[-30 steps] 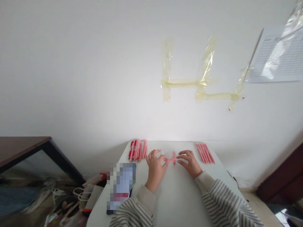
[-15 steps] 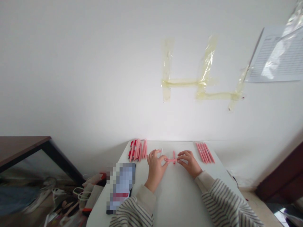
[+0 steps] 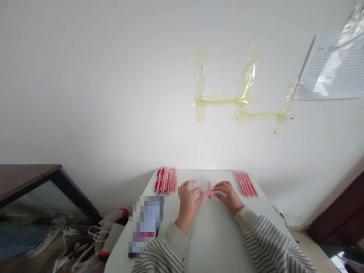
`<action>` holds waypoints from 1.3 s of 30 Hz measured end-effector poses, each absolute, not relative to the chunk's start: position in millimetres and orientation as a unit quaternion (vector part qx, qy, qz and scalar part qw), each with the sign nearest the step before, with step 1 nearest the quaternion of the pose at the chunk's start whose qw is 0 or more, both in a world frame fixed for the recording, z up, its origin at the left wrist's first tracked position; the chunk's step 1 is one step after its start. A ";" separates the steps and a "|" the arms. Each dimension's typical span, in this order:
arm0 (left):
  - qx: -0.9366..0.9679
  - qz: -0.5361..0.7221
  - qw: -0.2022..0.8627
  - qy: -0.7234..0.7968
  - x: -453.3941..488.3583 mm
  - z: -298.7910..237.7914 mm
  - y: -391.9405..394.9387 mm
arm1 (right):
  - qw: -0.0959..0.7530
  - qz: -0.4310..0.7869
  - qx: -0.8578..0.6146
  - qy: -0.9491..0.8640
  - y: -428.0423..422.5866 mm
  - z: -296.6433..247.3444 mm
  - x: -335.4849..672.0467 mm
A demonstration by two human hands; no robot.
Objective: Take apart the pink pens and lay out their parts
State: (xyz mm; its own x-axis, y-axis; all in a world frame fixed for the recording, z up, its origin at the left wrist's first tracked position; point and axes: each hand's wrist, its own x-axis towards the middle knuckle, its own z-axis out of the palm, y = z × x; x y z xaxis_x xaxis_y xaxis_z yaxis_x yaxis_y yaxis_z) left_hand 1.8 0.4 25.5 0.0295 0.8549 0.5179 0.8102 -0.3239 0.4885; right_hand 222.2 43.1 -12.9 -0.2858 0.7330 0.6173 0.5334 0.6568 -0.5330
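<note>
Two thumb-and-finger pinches over the white table (image 3: pixel 214 239), wrists angled inward: left hand (image 3: pixel 187 204) pinching the left end of a slim pink piece (image 3: pixel 206 193), other fingers arched; right hand (image 3: pixel 231 199) pinching its right end, crosswise pink strip (image 3: pixel 209 185) between.

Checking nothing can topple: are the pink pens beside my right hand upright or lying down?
Lying down: the pink pens, right of your right hand, rest side by side, their full lengths along the tabletop.
</note>
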 end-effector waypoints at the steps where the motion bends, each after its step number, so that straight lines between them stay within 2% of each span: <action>1: 0.718 0.385 0.030 0.580 2.0 25.6 0.3 | 0.444 0.111 -0.401 -0.794 42.9 -11.9 222.7; 25: 0.722 0.426 0.024 0.544 7.3 22.3 2.5 | 0.419 0.120 -0.430 -0.791 43.5 -19.0 222.4; 39: 0.712 0.398 0.013 0.579 6.0 28.9 1.1 | 0.448 0.092 -0.418 -0.785 45.8 -15.7 228.4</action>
State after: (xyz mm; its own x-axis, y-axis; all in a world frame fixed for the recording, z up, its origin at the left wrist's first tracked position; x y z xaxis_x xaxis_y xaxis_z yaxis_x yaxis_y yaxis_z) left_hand 6.0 1.1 28.9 0.0132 0.8344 0.5511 0.8133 -0.3295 0.4795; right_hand 228.4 45.8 -15.7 -0.2490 0.7387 0.6263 0.5731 0.6337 -0.5196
